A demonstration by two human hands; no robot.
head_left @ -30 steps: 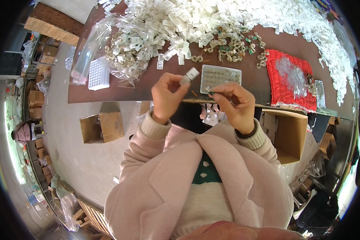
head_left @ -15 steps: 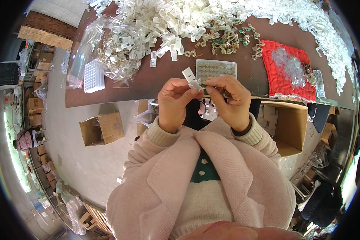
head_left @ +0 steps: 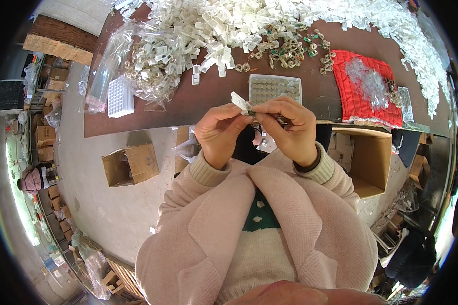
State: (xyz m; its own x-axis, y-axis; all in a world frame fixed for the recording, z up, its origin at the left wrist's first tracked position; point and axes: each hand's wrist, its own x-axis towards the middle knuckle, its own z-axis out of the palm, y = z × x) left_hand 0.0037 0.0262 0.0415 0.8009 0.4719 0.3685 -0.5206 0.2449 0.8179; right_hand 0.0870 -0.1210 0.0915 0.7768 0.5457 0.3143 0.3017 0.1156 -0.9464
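While the left hand (head_left: 218, 129) pinches a white case (head_left: 237, 100) in front of the tray (head_left: 299, 87), the right hand (head_left: 291, 127) narrowly grips a small part (head_left: 251, 112).

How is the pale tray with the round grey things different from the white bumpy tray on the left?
The pale rectangular plastic tray holds rows of round grey-beige pieces; the white dimpled plastic tray shows none. The right hand partly covers the pale tray; no hand covers the white tray. The pale tray lies in front of the person, but the white tray lies farther left. Both lie on the brown table.
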